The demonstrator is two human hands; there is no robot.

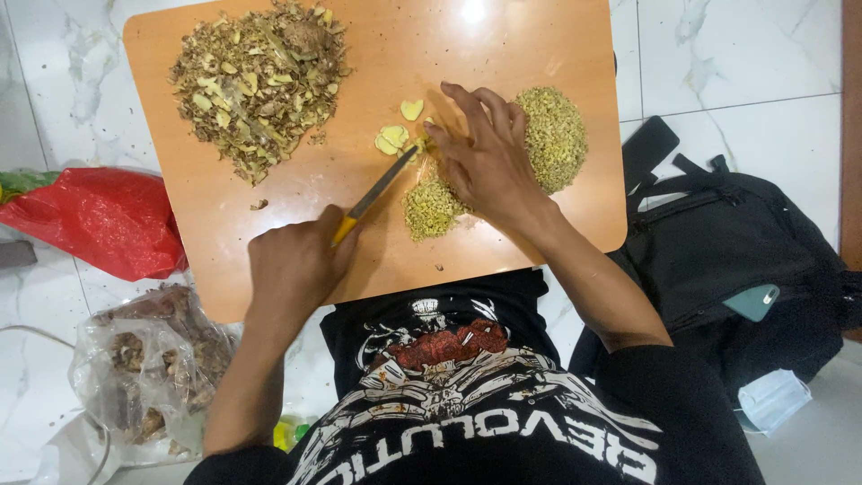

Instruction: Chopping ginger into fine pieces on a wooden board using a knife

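Bright overhead light, glare on board (pixel 473 13)

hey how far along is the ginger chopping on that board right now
Done, by the look of it: a large minced pile and a smaller one sit on the wooden board, with a heap of peelings at its far left corner. In hand: the left hand holds the knife, while the right hand steadies a few slices. Left: those slices remain unminced.
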